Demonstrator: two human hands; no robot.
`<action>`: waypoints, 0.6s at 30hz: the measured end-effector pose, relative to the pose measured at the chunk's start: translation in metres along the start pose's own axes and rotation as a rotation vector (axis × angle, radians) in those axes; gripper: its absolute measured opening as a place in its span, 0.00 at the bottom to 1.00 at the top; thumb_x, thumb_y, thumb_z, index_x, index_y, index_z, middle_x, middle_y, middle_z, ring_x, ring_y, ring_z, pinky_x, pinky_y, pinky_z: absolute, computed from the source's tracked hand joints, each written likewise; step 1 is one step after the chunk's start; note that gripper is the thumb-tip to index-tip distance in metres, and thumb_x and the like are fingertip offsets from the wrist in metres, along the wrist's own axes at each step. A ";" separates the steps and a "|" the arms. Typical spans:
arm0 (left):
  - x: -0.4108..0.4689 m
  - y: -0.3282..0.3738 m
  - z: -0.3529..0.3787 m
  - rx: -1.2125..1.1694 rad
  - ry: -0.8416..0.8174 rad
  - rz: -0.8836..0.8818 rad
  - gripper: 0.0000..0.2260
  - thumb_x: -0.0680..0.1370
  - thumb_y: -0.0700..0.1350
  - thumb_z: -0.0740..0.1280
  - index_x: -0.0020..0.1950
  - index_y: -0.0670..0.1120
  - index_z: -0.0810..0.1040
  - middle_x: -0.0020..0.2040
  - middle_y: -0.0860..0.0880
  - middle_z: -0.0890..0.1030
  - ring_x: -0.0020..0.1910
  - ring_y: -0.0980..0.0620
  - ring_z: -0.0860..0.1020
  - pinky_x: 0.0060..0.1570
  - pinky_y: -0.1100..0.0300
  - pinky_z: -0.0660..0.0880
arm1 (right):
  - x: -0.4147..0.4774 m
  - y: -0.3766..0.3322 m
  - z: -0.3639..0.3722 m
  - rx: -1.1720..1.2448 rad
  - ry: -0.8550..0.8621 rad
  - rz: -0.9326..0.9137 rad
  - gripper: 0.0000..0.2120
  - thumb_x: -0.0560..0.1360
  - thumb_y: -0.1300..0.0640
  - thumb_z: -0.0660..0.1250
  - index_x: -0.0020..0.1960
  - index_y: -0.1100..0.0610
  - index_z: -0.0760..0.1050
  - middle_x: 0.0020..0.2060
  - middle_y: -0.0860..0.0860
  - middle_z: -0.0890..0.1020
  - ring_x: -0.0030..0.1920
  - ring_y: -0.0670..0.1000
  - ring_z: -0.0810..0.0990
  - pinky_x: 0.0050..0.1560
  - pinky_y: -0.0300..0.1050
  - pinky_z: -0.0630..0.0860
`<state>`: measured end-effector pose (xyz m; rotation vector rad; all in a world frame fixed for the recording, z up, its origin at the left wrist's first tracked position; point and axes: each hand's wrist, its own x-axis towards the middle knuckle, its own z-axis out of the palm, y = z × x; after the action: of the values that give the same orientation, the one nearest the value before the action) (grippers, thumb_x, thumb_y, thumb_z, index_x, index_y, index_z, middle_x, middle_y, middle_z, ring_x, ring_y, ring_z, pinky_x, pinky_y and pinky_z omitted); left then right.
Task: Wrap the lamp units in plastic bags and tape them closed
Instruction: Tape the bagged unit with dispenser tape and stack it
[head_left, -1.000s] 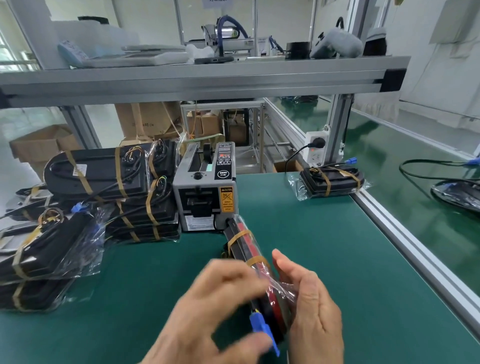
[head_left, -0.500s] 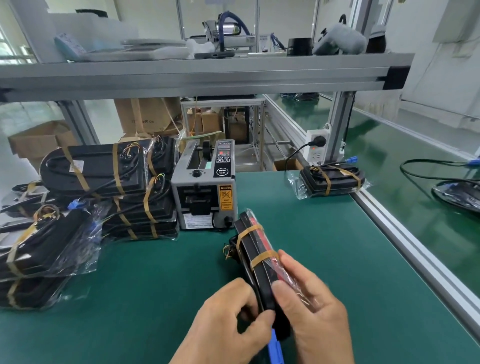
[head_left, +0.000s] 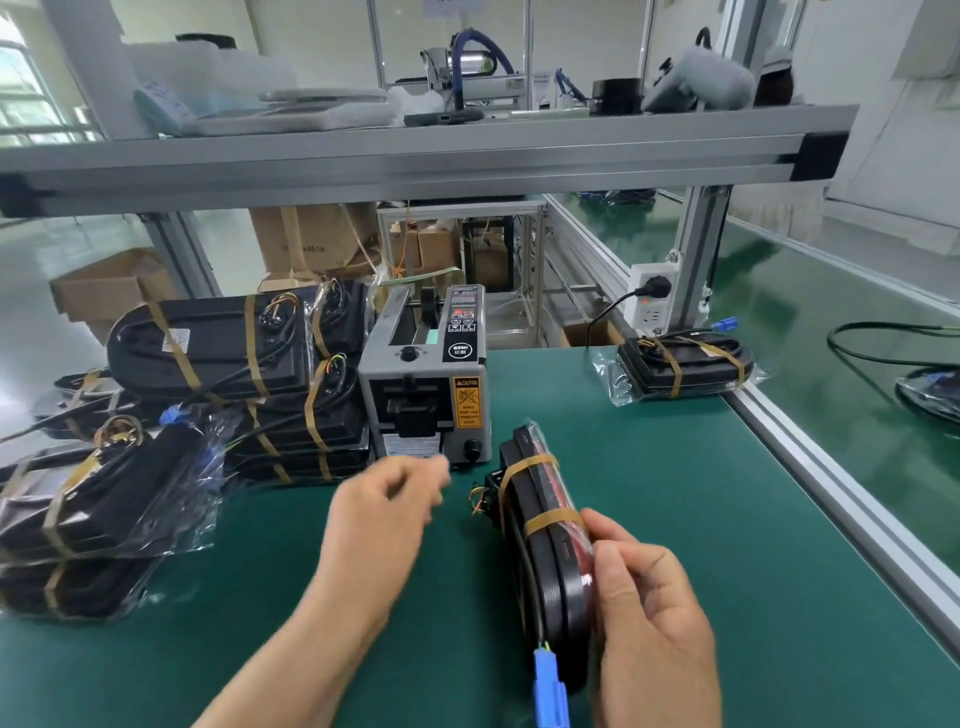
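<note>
Black lamp unit (head_left: 550, 582), bagged, on edge at desk (head_left: 701, 519) front, long axis toward tape dispenser (head_left: 426, 395). R hand (head_left: 649, 629) grips near end; L hand (head_left: 384, 514), loose, empty, nearer dispenser.

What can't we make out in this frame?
Head view:
- Left hand: fingertips motion-blurred; tape pinched or not, unclear.
- Lamp unit: right side hidden behind right hand.
- Blue connector: cut off by bottom edge.
- Tape dispenser: label text too small.
</note>
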<state>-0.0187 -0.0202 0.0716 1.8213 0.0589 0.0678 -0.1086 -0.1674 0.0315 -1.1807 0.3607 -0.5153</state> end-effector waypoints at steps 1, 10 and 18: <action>0.020 -0.003 -0.001 -0.078 0.110 -0.066 0.10 0.78 0.49 0.69 0.39 0.48 0.83 0.31 0.54 0.78 0.30 0.57 0.72 0.36 0.61 0.72 | 0.002 0.004 0.001 -0.002 0.019 -0.007 0.15 0.79 0.65 0.65 0.38 0.52 0.80 0.53 0.44 0.86 0.51 0.46 0.85 0.55 0.53 0.79; 0.108 -0.004 0.016 -0.432 0.276 -0.390 0.07 0.77 0.44 0.72 0.40 0.43 0.81 0.32 0.51 0.81 0.25 0.59 0.74 0.23 0.67 0.69 | 0.022 0.011 0.030 0.082 0.052 0.050 0.13 0.82 0.61 0.63 0.42 0.51 0.80 0.53 0.41 0.85 0.48 0.45 0.85 0.50 0.50 0.77; 0.120 0.004 0.028 -0.686 0.350 -0.552 0.10 0.76 0.40 0.70 0.36 0.45 0.74 0.26 0.51 0.77 0.20 0.59 0.72 0.20 0.69 0.66 | 0.020 0.012 0.033 0.018 0.009 0.034 0.16 0.82 0.60 0.63 0.39 0.47 0.80 0.53 0.38 0.84 0.49 0.43 0.85 0.51 0.50 0.78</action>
<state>0.1034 -0.0395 0.0702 1.0443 0.6967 0.0102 -0.0726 -0.1489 0.0316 -1.1537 0.3823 -0.4936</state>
